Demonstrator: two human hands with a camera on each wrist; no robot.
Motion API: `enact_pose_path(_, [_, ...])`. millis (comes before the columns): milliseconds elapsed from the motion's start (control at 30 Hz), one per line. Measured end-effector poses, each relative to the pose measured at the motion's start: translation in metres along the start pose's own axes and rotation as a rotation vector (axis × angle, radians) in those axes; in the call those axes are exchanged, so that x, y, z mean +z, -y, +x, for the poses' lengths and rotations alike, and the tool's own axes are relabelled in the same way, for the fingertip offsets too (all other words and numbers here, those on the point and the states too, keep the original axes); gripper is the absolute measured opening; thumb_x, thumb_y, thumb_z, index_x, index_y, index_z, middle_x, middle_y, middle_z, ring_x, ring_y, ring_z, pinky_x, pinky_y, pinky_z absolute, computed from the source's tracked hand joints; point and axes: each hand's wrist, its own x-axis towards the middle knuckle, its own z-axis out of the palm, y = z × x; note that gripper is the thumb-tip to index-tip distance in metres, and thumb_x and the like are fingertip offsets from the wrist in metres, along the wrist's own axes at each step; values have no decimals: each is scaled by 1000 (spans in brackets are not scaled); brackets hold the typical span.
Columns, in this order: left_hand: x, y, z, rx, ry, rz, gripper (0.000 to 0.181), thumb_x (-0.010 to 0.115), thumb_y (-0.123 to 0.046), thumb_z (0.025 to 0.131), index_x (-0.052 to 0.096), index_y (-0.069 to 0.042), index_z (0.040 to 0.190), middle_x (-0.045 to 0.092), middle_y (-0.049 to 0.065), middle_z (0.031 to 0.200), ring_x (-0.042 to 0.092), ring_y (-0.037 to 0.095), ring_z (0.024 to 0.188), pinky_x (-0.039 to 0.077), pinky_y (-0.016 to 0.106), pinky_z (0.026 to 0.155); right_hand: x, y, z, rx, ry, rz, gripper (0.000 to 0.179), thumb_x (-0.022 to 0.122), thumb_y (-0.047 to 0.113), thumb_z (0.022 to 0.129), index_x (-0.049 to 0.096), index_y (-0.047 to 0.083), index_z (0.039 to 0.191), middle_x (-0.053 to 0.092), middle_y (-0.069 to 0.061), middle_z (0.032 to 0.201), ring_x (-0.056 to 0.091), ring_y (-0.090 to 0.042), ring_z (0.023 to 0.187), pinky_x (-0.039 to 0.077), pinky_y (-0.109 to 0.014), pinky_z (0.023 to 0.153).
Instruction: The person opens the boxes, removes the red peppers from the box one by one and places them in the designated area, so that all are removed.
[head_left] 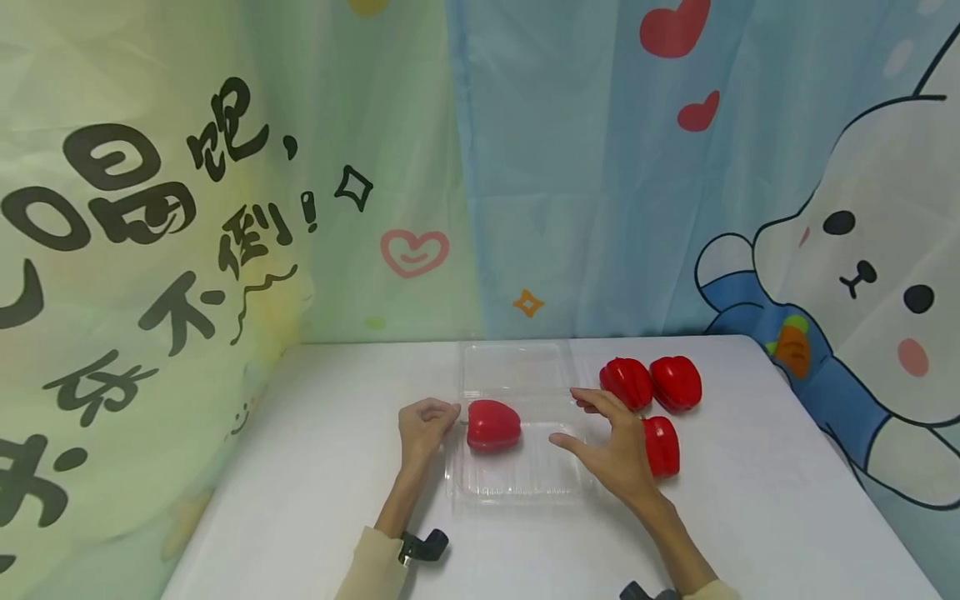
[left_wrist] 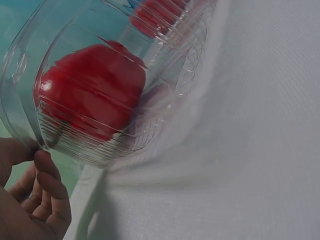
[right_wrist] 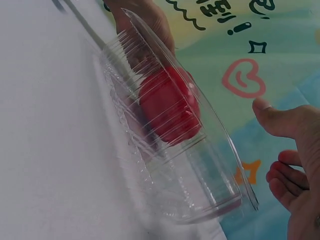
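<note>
A clear plastic clamshell box (head_left: 525,483) lies on the white table with its lid folded back, away from me. One red bell pepper (head_left: 493,427) sits in the left part of its tray, stem toward the left wall. My left hand (head_left: 426,429) pinches the tray's left rim between thumb and forefinger, as the left wrist view shows at the fingertips (left_wrist: 44,159). Above the right side of the box, my right hand (head_left: 618,454) holds nothing, thumb and fingers spread apart. It partly covers a red bell pepper (head_left: 663,447) lying on the table beside it.
Two more red bell peppers, a left one (head_left: 626,383) and a right one (head_left: 677,383), lie side by side at the back right. The flat lid (head_left: 513,367) reaches close to the table's back edge. A printed curtain (head_left: 540,167) hangs right behind the table (head_left: 315,492).
</note>
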Motion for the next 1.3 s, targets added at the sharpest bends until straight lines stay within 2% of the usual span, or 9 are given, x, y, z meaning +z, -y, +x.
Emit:
enact_pose_path(100, [-1, 0, 0, -2, 0, -1, 18, 84, -13, 92, 77, 2, 86, 77, 18, 74, 65, 13, 61, 49, 20, 59, 5, 4, 3, -20, 48, 18, 78, 102, 18, 73, 69, 13, 144, 73, -10, 141, 71, -36, 121, 60, -64, 102])
enact_pose_path(300, [-1, 0, 1, -1, -9, 7, 17, 84, -15, 92, 78, 0, 86, 78, 16, 74, 65, 10, 61, 49, 20, 58, 12, 8, 9, -74, 92, 40, 76, 101, 19, 74, 70, 13, 143, 75, -10, 140, 73, -32, 118, 61, -63, 99])
enact_pose_path(600, [0, 1, 3, 1, -5, -18, 17, 84, -13, 91, 77, 2, 86, 76, 16, 71, 63, 10, 59, 47, 20, 56, 23, 8, 17, -61, 189, 79, 73, 99, 19, 78, 69, 16, 144, 74, -11, 141, 72, -41, 124, 59, -65, 104])
enact_pose_path(1100, [0, 0, 1, -8, 0, -24, 17, 84, -12, 92, 77, 2, 85, 76, 13, 70, 63, 11, 59, 46, 19, 56, 41, 15, 24, -37, 272, 74, 73, 99, 21, 78, 69, 12, 145, 72, -11, 145, 71, -40, 127, 59, -62, 105])
enact_pose_path(1300, [0, 1, 0, 1, -3, -29, 18, 85, -11, 90, 77, 4, 86, 76, 20, 74, 63, 12, 60, 47, 19, 55, 44, 18, 25, -40, 286, 71, 73, 99, 21, 78, 70, 15, 145, 72, -9, 145, 72, -40, 127, 59, -61, 105])
